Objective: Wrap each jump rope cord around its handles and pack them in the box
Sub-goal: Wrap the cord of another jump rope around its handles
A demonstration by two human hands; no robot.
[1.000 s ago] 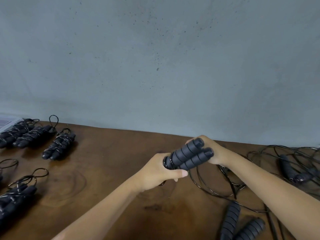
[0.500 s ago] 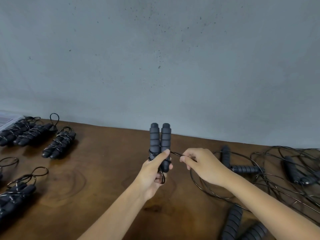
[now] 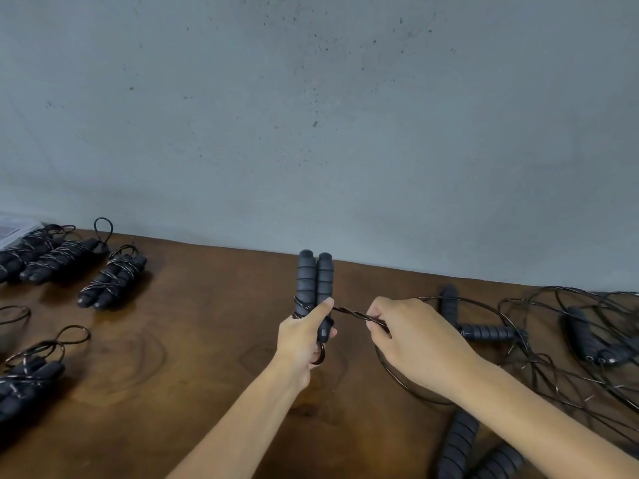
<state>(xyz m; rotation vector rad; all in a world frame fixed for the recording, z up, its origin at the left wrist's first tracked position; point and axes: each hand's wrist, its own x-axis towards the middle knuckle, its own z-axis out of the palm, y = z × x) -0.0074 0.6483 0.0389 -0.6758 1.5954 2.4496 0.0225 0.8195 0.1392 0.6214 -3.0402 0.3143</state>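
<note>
Left hand [image 3: 301, 335] grips pair of handles [image 3: 315, 281] upright above desk [image 3: 193, 340], thumb on cord [image 3: 356, 314]. Right hand [image 3: 411, 337] pinches cord, taut between hands. Wrapped ropes [image 3: 112, 281] lie left; loose ropes [image 3: 560, 333] right. No legible writing; paper [image 3: 14, 229] at far left too blurred.

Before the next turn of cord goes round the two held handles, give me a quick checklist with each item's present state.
1. Pair of black ribbed foam handles side by side, upright: ok.
2. Left hand grips their lower ends, thumb pressing the cord: ok.
3. Right hand pinches the thin black cord, taut between the hands: ok.
4. Trailing cord free of the loose tangled ropes on the right: cannot tell.
5. Wrapped black bundles on the brown wooden table lie apart from the work: ok.
6. Box in view: not ok.
</note>
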